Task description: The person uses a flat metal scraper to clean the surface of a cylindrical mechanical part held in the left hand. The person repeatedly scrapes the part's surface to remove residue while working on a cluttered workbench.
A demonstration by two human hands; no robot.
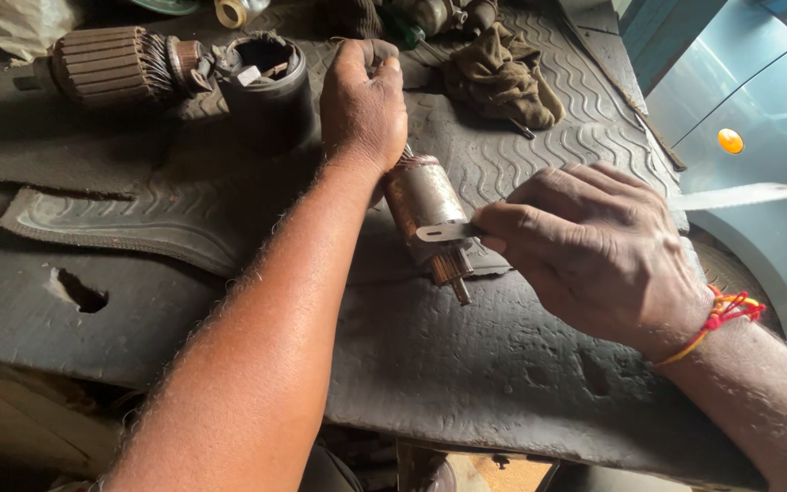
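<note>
My left hand [363, 105] reaches forward and grips the far end of a small motor armature [424, 196], a shiny metal cylinder with a copper commutator and shaft end [453, 271] pointing toward me. It lies on a dark rubber mat [466, 364]. My right hand [594, 246], a red and yellow thread at its wrist, pinches a thin flat metal blade [740, 195]. The blade's near tip [439, 232] rests against the armature just above the commutator, and its long end sticks out to the right.
A larger ribbed armature [111, 64] and a dark cylindrical housing [266, 87] lie at the back left. A crumpled brown rag [503, 77] sits at the back. A torn mat strip [120, 228] lies at left. A pale blue vehicle body [767, 118] stands at right.
</note>
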